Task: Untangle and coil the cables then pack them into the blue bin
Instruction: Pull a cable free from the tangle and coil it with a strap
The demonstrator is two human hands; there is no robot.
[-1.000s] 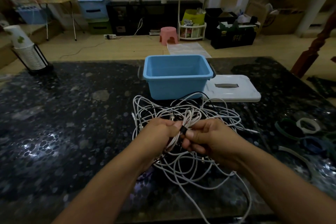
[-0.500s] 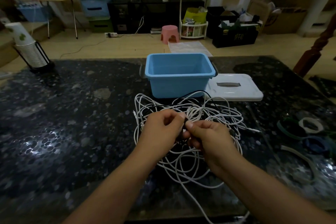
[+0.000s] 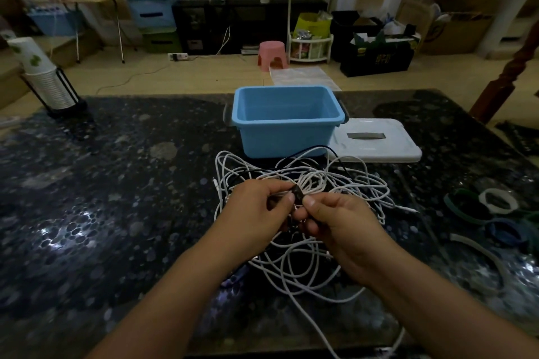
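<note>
A tangled heap of white cables (image 3: 344,183), with a thin black cable among them, lies on the dark speckled table in front of the blue bin (image 3: 287,122). The bin stands upright and holds nothing that I can see. My left hand (image 3: 253,207) and my right hand (image 3: 341,224) meet over the middle of the heap. Both pinch a small dark wrap (image 3: 298,194) that binds a bunch of white cable. Loose loops trail from under my hands toward the table's near edge.
A white lid (image 3: 376,140) lies flat to the right of the bin. Several coloured bands and rings (image 3: 495,207) lie at the table's right side. A stack of paper cups in a black holder (image 3: 46,81) stands at the far left corner.
Both hands have moved a little away from me over the heap and now pinch the dark wrap with fingertips instead of gripping the whole bunch.
</note>
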